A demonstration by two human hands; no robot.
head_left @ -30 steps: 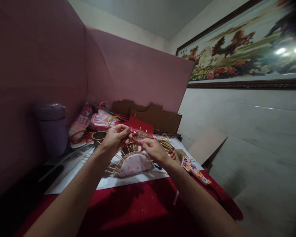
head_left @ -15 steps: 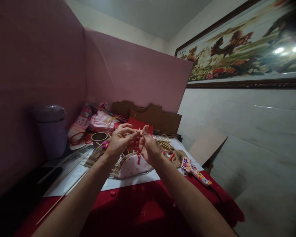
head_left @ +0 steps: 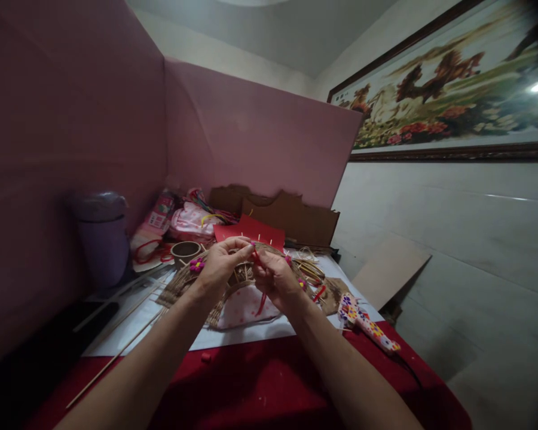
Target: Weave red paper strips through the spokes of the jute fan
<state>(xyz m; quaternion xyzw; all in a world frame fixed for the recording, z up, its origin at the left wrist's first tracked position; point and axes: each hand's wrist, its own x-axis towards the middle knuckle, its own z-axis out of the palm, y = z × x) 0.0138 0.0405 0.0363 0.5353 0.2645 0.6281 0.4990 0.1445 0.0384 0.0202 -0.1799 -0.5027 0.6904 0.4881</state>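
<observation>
Left hand (head_left: 219, 263), right hand (head_left: 275, 278): fingertips closed, pinching red cord (head_left: 262, 303) near polka-dot cloth (head_left: 240, 307). Cord likely light, soft, limp; grip close to working end.

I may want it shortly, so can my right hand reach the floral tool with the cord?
Probably yes: the floral tool lies to the right of your right hand, with nothing visibly covering it. That hand grips a red strand, so it would likely need to let go first.
</observation>
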